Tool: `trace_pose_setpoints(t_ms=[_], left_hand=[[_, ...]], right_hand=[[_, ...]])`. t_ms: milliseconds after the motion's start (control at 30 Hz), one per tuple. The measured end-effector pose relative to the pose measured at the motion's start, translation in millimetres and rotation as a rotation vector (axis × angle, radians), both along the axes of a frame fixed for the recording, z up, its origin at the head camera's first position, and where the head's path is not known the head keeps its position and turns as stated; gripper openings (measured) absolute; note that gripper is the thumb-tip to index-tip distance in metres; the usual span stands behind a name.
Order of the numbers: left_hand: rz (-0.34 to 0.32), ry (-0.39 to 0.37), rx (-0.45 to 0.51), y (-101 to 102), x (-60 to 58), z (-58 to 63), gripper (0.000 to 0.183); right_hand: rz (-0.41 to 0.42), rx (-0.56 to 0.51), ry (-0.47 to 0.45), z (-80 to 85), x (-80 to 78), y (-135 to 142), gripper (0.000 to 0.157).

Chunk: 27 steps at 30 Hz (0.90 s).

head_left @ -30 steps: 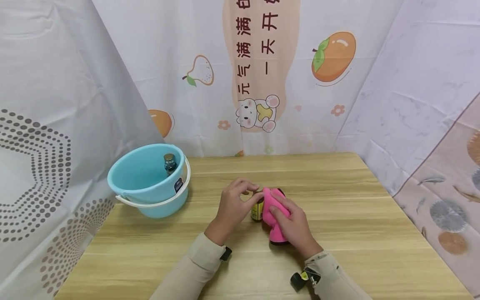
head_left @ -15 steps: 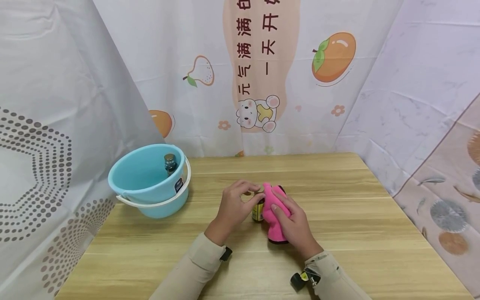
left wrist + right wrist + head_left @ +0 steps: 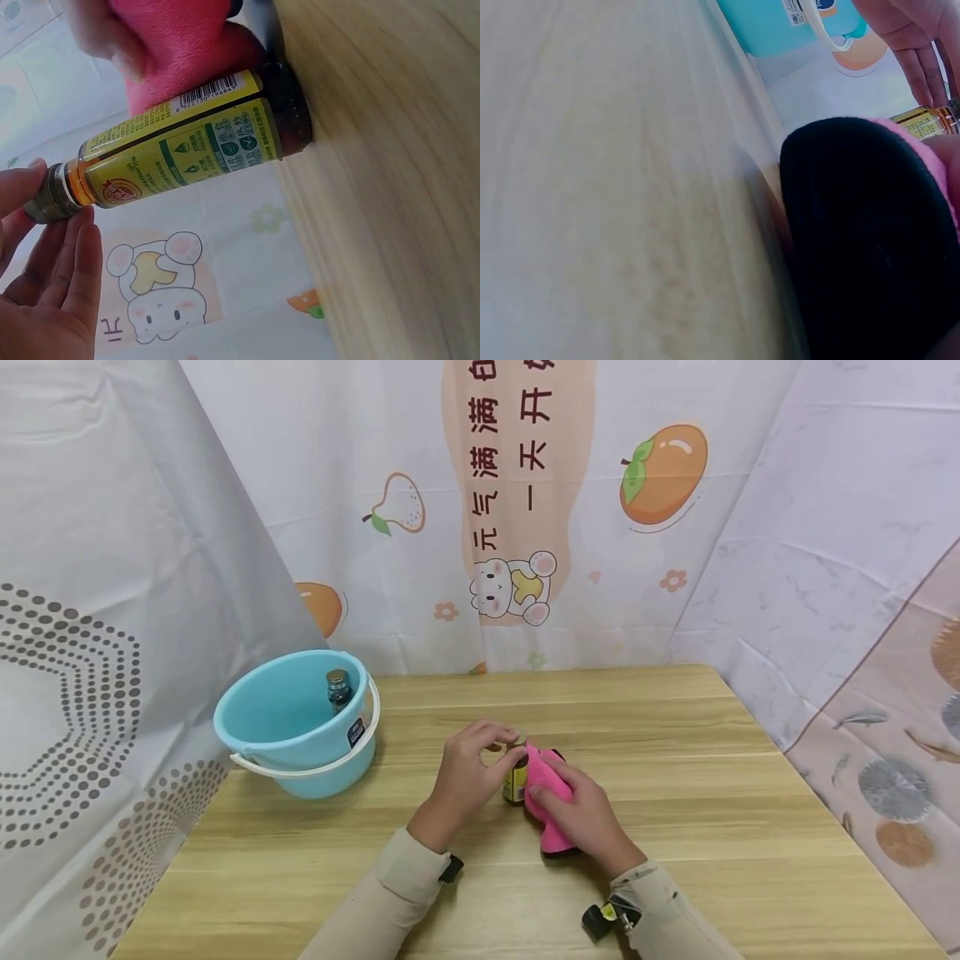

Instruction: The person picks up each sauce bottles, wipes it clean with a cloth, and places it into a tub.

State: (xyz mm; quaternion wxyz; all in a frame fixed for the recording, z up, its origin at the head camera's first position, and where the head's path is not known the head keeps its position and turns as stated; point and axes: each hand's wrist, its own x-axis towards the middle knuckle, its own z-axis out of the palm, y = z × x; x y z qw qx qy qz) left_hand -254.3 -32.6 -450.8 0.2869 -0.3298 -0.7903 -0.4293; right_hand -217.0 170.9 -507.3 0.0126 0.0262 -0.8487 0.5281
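Observation:
A small glass bottle [image 3: 184, 146] with a yellow-green label and metal cap stands on the table, its base at the tabletop in the left wrist view. My left hand [image 3: 474, 768] pinches the cap [image 3: 51, 196] between thumb and fingers. In my right hand [image 3: 587, 810] is a soft pink cloth [image 3: 176, 45], gripped and pressed against the right side of the bottle. A large black part of the cloth [image 3: 866, 232] fills much of the right wrist view. Fingers hide part of the bottle's top in the head view.
A light blue bucket [image 3: 262, 722] with a white handle [image 3: 300, 772] stands at the table's left. Inside it is another dark capped bottle [image 3: 339, 692]. The wooden table [image 3: 675, 760] ends at a printed curtain [image 3: 420, 593] behind.
My right hand has shifted the pink cloth up and then back down along the bottle's side. My left hand stays on the cap, and the bottle stays in place.

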Motion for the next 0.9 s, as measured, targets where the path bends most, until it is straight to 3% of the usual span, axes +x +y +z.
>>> trace_pose_setpoints(t_ms=[267,567,900], left_hand=[[0.004,0.005,-0.015,-1.2,0.8,-0.4,0.017],[0.035,-0.008,0.002,0.7,-2.3,-2.7,0.021],[0.045,-0.020,-0.005,0.2,-0.5,-3.7,0.020]], right_hand=[[-0.024,0.052,-0.002,-0.1,0.3,-2.1,0.055],[-0.020,-0.004,0.036,0.8,0.9,-0.8,0.045],[-0.001,-0.115,0.191,0.9,1.4,-0.2,0.042]])
